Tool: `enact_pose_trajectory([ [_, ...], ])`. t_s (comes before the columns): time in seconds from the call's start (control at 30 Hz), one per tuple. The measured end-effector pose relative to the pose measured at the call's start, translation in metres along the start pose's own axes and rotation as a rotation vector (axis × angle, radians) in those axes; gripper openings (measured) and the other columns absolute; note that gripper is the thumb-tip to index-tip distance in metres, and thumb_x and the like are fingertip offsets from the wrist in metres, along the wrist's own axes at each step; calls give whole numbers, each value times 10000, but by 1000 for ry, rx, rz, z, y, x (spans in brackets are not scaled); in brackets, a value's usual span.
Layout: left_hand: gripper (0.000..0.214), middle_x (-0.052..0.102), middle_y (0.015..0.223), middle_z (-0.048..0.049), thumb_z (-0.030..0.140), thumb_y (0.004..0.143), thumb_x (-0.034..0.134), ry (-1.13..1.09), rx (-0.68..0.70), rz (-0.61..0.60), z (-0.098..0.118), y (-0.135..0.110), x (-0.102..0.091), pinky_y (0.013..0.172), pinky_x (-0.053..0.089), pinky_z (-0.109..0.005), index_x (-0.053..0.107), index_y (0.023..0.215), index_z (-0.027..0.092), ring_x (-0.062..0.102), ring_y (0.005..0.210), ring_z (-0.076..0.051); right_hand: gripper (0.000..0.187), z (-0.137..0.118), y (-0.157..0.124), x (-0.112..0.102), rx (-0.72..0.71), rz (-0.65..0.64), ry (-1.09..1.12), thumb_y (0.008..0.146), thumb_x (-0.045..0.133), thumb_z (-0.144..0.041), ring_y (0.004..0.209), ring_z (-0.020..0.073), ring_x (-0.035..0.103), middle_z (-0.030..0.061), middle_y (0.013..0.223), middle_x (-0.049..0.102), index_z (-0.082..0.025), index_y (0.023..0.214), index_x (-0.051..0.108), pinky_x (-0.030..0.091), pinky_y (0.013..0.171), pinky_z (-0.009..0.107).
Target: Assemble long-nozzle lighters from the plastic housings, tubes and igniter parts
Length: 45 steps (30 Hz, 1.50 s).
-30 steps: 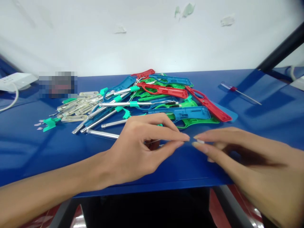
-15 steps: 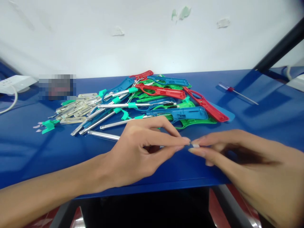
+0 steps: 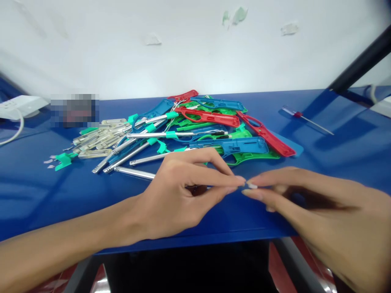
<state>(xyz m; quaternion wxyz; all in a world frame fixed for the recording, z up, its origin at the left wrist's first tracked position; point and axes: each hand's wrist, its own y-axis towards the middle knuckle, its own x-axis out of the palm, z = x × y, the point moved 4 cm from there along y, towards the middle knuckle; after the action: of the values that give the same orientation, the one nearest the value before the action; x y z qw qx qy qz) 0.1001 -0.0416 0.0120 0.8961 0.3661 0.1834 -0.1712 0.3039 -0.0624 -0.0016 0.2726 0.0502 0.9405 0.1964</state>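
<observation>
Pinching is recorded at both hands in the head view. A small white piece (image 3: pixel 252 186) is held between thumb and index fingertip of the right hand (image 3: pixel 330 211), above the near part of the blue table (image 3: pixel 244 221). By the left hand (image 3: pixel 180 195), a thin piece (image 3: pixel 245 184) is gripped between closed fingertips; only a dark end is exposed, just beside the white piece. Whether the two are touching cannot be told.

Handling, as judged: the white piece is expected to be very light, fairly stiff, and easily lost if squeezed off-centre. It is best gripped by its sides, well back, so that the end facing the left hand is left uncovered. The thin piece is presumed easily bent; it should be pinched close to its exposed end.

Beyond the hands, metal tubes (image 3: pixel 161 135) and plastic handles (image 3: pixel 215 117) are heaped; a screwdriver (image 3: pixel 297 114) is laid apart, at right.
</observation>
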Motion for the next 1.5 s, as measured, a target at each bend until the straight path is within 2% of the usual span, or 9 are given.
enact_pose_trajectory([
  [0.17,160,765,953,-82,31,933,743,1,17,-3,1,-1,1,515,461,-158,844,1034,103,620,641,-52,59,1,1,0,0,-13,-27,834,853,-472,534,105,630,-154,765,790,-468,842,795,496,521,251],
  [0.27,160,764,941,-80,31,938,736,8,22,-2,1,-1,0,539,476,-153,844,1027,109,654,697,-68,78,2,2,0,-8,-11,-13,821,865,-464,551,104,648,-149,767,784,-443,847,794,532,548,234],
  [0.43,166,766,948,-59,54,947,732,39,30,-11,1,-2,-1,512,463,-161,843,1025,150,630,643,-60,105,-1,5,2,-27,-24,-3,801,888,-416,545,76,657,-155,758,778,-389,810,786,531,542,184],
  [0.67,163,768,970,-53,67,958,728,38,31,-16,0,-3,0,501,466,-167,835,1017,174,622,612,-53,97,-5,4,2,-47,-43,-48,834,856,-432,554,125,680,-115,724,779,-373,794,790,540,542,243],
  [0.9,146,772,957,-62,70,957,730,43,46,0,2,-3,0,513,477,-172,834,996,163,646,638,-67,110,-3,7,3,-14,-48,-6,803,881,-402,566,134,700,-85,720,782,-335,771,801,555,556,227],
  [1.13,187,771,949,-60,38,952,709,40,49,-40,1,-3,0,503,454,-179,843,1000,159,603,591,-56,137,4,12,5,66,-193,61,780,887,-447,477,110,594,-63,625,733,-329,817,827,450,436,212],
  [1.3,185,767,966,-69,57,960,701,64,46,-80,6,-3,-1,470,425,-188,844,1014,161,525,529,-40,189,7,14,7,147,-280,100,756,893,-487,558,155,684,-32,729,797,-317,761,810,455,431,225],
  [1.4,217,768,970,-53,42,958,695,71,30,-91,8,-5,-1,474,438,-166,842,1026,187,565,552,-41,197,7,16,9,167,-333,133,756,889,-465,587,178,709,-16,728,794,-300,705,795,466,432,235],
  [1.5,221,773,968,-49,47,960,692,56,18,-101,8,-7,-1,479,461,-153,841,1022,198,606,569,-47,183,6,18,11,188,-373,178,756,886,-446,541,153,672,-29,709,781,-318,669,788,471,434,228],
])
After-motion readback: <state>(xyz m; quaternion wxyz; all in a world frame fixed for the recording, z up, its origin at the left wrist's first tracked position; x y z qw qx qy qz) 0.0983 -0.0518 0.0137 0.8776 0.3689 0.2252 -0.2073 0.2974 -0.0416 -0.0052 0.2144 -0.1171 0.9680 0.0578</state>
